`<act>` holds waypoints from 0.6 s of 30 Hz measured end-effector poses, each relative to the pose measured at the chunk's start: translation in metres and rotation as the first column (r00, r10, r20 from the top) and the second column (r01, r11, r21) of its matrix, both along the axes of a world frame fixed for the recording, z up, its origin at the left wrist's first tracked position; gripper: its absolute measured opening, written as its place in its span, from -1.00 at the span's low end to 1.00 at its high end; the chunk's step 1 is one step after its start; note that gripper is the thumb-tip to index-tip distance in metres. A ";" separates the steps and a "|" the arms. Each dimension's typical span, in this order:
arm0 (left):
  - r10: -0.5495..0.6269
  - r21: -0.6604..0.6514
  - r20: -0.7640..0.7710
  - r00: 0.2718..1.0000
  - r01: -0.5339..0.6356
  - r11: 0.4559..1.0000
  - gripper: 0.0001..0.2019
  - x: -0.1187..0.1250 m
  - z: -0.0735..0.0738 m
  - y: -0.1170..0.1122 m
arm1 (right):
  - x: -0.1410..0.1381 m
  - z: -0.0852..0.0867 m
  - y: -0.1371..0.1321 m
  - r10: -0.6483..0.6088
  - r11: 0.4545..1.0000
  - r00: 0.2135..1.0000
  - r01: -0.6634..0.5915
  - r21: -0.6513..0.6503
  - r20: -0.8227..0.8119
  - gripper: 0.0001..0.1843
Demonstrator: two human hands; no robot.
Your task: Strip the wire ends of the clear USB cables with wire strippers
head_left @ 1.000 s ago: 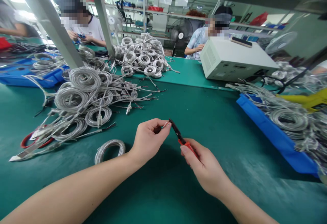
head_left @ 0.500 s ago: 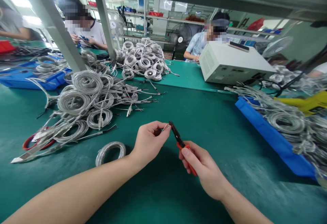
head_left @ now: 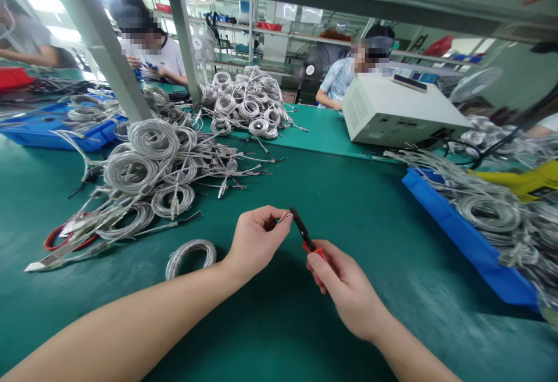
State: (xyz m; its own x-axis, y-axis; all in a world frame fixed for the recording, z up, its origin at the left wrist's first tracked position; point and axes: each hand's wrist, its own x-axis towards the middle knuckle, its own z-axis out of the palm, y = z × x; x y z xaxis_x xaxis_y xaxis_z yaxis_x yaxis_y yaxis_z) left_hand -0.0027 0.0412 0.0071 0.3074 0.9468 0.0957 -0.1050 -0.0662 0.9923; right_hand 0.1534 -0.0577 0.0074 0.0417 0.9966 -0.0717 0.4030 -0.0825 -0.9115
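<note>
My left hand (head_left: pixel 258 242) pinches the thin wire ends (head_left: pixel 284 217) of a cable between thumb and fingertips. Red-handled pliers (head_left: pixel 302 229), dark at the jaws, are gripped in my right hand (head_left: pixel 342 280). Their jaw tip is right beside the wires at my left fingertips; whether it bites on a wire is too small to tell. One coiled clear cable (head_left: pixel 190 254) lies on the green table behind my left wrist, partly covered by my forearm. A large heap of coiled cables (head_left: pixel 152 161) with bare wire ends lies to the left.
A blue tray (head_left: pixel 471 242) full of cables stands at the right, with a yellow tool (head_left: pixel 518 181) beside it. Another blue tray (head_left: pixel 82 138) is at the far left. Behind are a grey machine (head_left: pixel 405 114), a second cable heap (head_left: pixel 248 103), a metal post (head_left: pixel 104 45) and several co-workers.
The view has shifted slightly. Both hands stay nearly in place, and the red handles look pressed closer together in my right hand.
</note>
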 end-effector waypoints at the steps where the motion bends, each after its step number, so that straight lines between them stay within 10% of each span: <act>1: 0.002 -0.002 0.003 1.000 -0.002 1.000 -0.78 0.000 0.000 0.000 | 0.000 0.000 0.000 -0.003 1.000 1.000 0.003 0.001 0.010 -0.61; 18: -0.110 -0.182 0.199 0.974 0.147 0.972 -0.72 -0.002 0.003 0.006 | 0.008 -0.006 0.008 -0.125 0.964 0.932 0.033 0.265 0.339 -0.65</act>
